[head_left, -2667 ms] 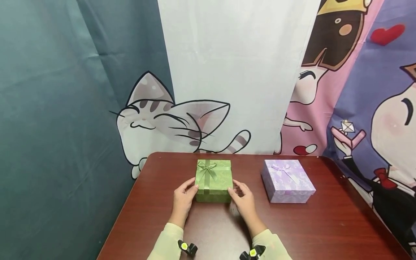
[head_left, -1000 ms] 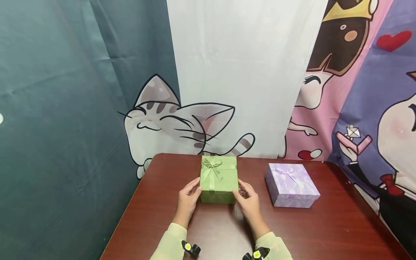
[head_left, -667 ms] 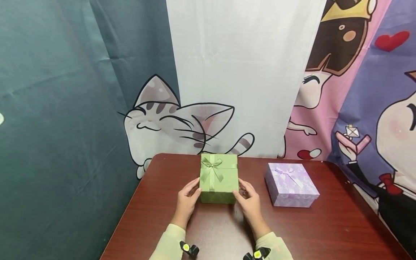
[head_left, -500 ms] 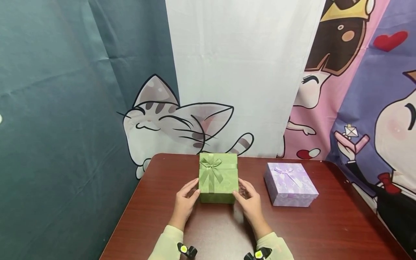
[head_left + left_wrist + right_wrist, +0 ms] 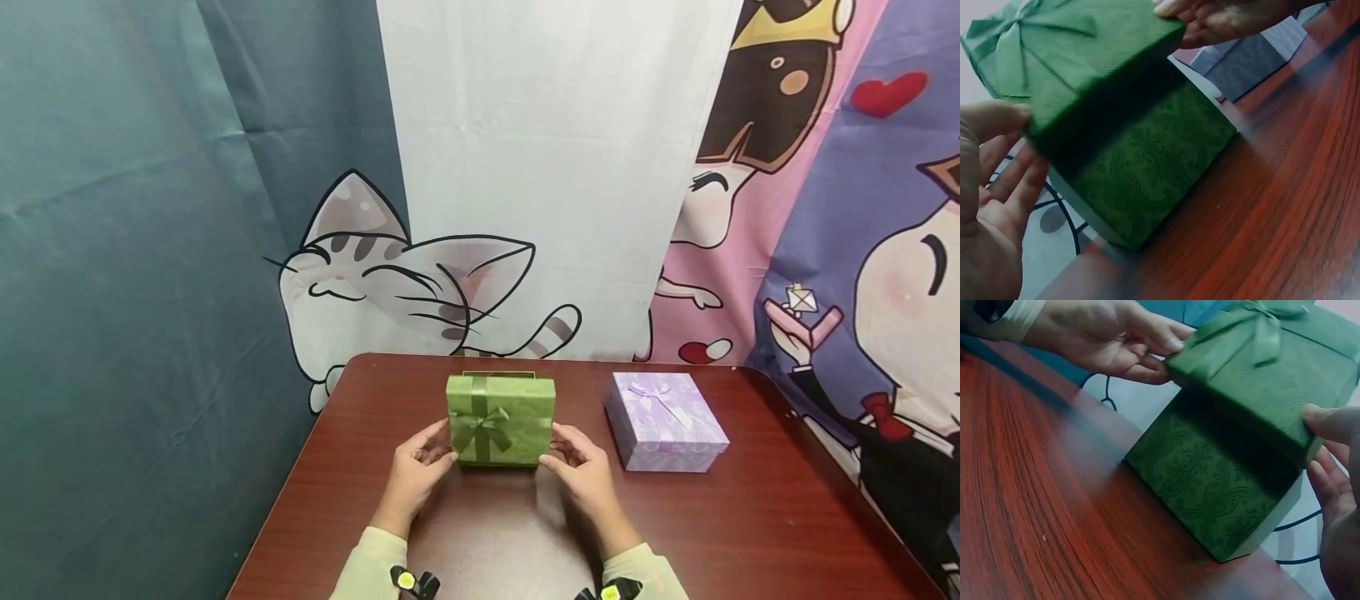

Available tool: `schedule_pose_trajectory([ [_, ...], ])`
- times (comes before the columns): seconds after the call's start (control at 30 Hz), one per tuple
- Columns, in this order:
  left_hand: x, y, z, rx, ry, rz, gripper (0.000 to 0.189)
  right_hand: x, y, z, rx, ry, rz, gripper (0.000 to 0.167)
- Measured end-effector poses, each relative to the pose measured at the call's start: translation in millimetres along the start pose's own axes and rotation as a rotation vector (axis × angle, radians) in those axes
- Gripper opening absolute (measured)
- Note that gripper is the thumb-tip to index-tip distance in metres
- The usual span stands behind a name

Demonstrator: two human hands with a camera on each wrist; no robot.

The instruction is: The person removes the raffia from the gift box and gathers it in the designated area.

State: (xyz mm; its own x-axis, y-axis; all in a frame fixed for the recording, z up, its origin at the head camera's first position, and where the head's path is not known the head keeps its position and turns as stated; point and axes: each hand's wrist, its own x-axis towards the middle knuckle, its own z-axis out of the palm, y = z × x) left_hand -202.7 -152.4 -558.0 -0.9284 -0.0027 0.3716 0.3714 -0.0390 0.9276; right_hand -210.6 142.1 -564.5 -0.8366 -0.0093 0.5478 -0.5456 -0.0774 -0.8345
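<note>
In the head view, my left hand (image 5: 416, 467) and right hand (image 5: 588, 471) pinch the green gift box lid (image 5: 525, 408) by its two near corners. The lid has a ribbon bow and tilts so that its top faces me. Both wrist views show it raised above the green box base (image 5: 1160, 150), with a dark gap between them. The base stands upright on the table, its patterned side (image 5: 1210, 475) in sight. From the head view the lid hides all of it but a thin back rim. What the base contains is hidden.
A closed lilac gift box (image 5: 667, 417) with a bow stands on the brown table (image 5: 787, 517), to the right of my right hand. Behind the table's far edge hang curtains (image 5: 570, 167) with cartoon prints.
The green lid, earlier level on its base, has come up off it and tipped toward me. Both hands have kept hold of its sides. The lilac box stays in place.
</note>
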Motion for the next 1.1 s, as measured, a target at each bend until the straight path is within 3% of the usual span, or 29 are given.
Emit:
schedule_pose_trajectory([
  [0.2,-5.1,-1.6,-13.3,0.107,-0.187,-0.011,0.043,-7.9,-4.6,-10.5,0.015,-0.197,-0.046,0.044],
  [0.37,-3.1,-7.7,-16.9,0.28,-0.27,0.012,0.037,-10.5,0.7,-14.0,-0.23,-0.293,-0.101,0.042],
  [0.47,-1.9,-12.5,-16.6,0.423,-0.317,0.081,0.037,-9.8,6.1,-14.3,-0.362,-0.332,-0.196,0.044],
  [0.6,-0.8,-18.1,-14.3,0.648,-0.358,0.247,0.043,-10.4,12.3,-15.1,-0.451,-0.388,-0.306,0.052],
  [0.67,0.2,-20.0,-13.0,0.73,-0.369,0.326,0.042,-11.0,14.5,-16.1,-0.464,-0.432,-0.31,0.055],
  [0.77,0.9,-20.8,-12.4,0.781,-0.381,0.376,0.039,-12.5,16.2,-17.0,-0.466,-0.51,-0.282,0.053],
  [1.0,-0.8,-18.1,-12.6,0.791,-0.407,0.233,0.039,-16.3,18.7,-18.0,-0.479,-0.58,-0.251,0.038],
  [1.1,-0.9,-17.7,-12.8,0.785,-0.426,0.218,0.037,-17.4,19.2,-18.2,-0.464,-0.57,-0.243,0.038],
])
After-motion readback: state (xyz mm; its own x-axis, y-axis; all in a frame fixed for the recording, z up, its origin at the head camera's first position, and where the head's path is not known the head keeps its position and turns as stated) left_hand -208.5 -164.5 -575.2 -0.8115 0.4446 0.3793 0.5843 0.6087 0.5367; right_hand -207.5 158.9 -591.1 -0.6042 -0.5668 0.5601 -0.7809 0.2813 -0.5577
